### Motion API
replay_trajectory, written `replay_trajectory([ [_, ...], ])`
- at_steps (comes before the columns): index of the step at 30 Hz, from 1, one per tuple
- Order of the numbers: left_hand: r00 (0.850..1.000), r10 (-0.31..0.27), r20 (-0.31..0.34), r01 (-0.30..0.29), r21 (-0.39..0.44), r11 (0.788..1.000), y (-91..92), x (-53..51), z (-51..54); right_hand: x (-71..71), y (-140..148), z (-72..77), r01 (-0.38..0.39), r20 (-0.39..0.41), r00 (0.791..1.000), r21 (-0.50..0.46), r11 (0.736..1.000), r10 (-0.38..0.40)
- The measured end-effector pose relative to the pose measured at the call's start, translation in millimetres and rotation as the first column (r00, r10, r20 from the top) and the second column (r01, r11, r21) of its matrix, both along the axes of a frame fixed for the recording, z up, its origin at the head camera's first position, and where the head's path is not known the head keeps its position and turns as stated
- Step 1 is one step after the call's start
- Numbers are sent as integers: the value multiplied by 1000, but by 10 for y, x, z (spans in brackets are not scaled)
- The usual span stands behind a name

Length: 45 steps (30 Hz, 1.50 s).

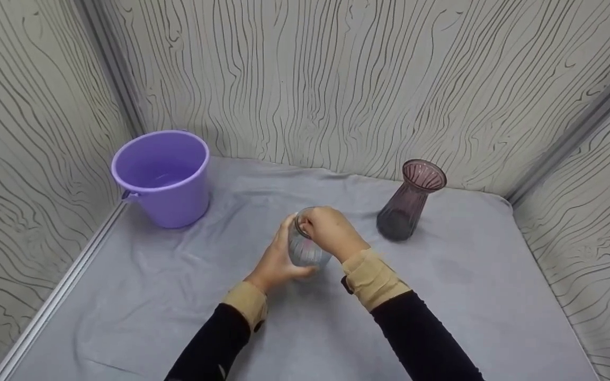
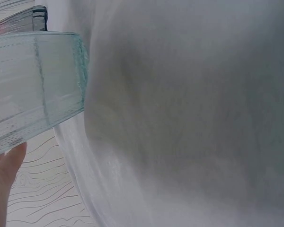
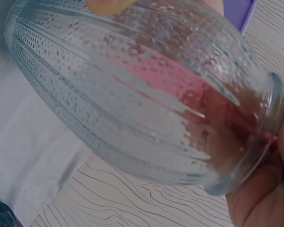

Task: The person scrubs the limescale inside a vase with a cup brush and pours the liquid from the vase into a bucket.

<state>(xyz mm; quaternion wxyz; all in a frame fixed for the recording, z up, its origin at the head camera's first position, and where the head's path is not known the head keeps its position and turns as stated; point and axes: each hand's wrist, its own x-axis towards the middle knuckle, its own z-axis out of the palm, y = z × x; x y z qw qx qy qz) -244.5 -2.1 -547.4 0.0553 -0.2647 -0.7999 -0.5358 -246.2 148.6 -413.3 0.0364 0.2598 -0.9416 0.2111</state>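
A clear ribbed glass vase (image 1: 305,253) is held over the cloth, tilted, with its mouth toward the right hand. My left hand (image 1: 277,262) grips the vase's body, thumb on the near side and fingers on the far side. My right hand (image 1: 331,230) has its fingers inside the vase's mouth. Through the bumpy glass in the right wrist view, a soft-looking pink piece (image 3: 163,75) shows at the right fingers, which pinch it; its exact kind is blurred by the glass. The left wrist view catches the vase's thick base (image 2: 61,75).
A purple bucket (image 1: 180,203) stands at the back left. Toward the back right is a plum-tinted glass vase (image 1: 408,203), upright with a flared rim. Grey cloth (image 1: 458,317) covers the table, and wood-grain patterned panels (image 1: 305,79) enclose its back and sides.
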Motion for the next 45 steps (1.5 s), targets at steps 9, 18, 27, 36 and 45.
replay_trajectory([
  [9,1000,-1,17,1,1,1000,0,-57,37,-10,12,-12,19,-38,999,-62,998,-21],
  [18,1000,2,31,-2,0,1000,23,-66,75,-79,85,50,-62,-42,997,-18,998,61],
  [27,1000,-5,5,5,17,1000,28,-72,104,-46,10,95,1,-51,999,14,1000,0],
  [36,1000,-5,30,5,4,1000,16,-115,124,-11,-58,77,49,-127,991,-9,999,-49],
  [45,1000,-7,14,7,13,1000,52,-18,-42,93,-45,-131,77,-202,976,-53,996,-86],
])
